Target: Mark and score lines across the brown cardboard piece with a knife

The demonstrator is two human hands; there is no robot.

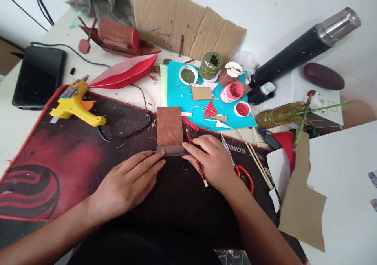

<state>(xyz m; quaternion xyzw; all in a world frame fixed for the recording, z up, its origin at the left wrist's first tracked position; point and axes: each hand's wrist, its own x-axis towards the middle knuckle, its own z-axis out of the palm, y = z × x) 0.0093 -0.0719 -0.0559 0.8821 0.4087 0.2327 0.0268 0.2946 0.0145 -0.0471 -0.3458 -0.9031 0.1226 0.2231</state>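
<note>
A brown-painted cardboard rectangle lies on the dark desk mat. Across its near edge sits a short clear ruler. My left hand holds the ruler's left end under its fingertips, its fingers close together and the thumb hidden. My right hand is closed round a red pencil with the eraser end toward me. Its index fingertip touches the ruler's right end. Just right of that hand, scissors with red handles lie partly behind it.
At left are a yellow glue gun with its cord and a black device. Behind stand a red paper boat hull and a brown model boat. Open paint jars stand on blue paper. Wooden sticks and cardboard lie right.
</note>
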